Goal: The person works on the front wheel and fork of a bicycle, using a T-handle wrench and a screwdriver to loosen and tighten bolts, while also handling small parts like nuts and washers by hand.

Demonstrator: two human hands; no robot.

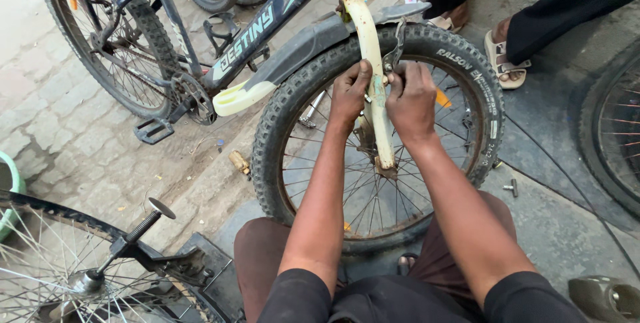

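I see both hands up at the front wheel (460,90) of the dark bicycle (267,26), which stands upright ahead of my knees. My left hand (349,94) pinches the pale yellow fork leg (375,70) from its side, grip closed on it. My right hand (412,100) presses the other side, fingers curled near the brake arm (395,46); whether they clamp anything small, I cannot tell.
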